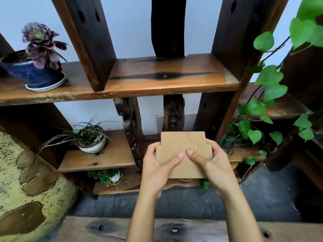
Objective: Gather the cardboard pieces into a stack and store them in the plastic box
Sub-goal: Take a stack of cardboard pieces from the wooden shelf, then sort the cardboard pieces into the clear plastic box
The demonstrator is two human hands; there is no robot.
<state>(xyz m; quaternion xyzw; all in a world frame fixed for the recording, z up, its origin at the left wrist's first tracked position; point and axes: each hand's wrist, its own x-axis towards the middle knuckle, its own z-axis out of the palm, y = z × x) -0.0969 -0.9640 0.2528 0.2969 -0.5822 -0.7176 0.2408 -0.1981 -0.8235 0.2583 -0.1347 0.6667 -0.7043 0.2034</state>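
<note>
We see both hands gripping a stack of cardboard pieces (181,154) in front of a dark wooden shelf unit (167,79); the left hand (157,169) clasps the stack's left edge, thumb laid across the top sheet; the right hand (212,165) clasps the right edge, its thumb pressed on the top sheet just beside the left thumb; the fingers of both hands curl under or behind the stack. The stack is held in the air, tilted toward us, its sheets slightly offset so that stepped edges show at left and right; curved cut lines mark the top sheet. On the upper shelf at left we note a purple succulent (41,42) in a blue pot (33,74); a grass-like plant in a white pot (91,143) stands on a lower shelf, left of the stack; a trailing green vine (269,79) hangs at right; a wooden plank (174,229) runs along the bottom edge beneath the forearms.
</note>
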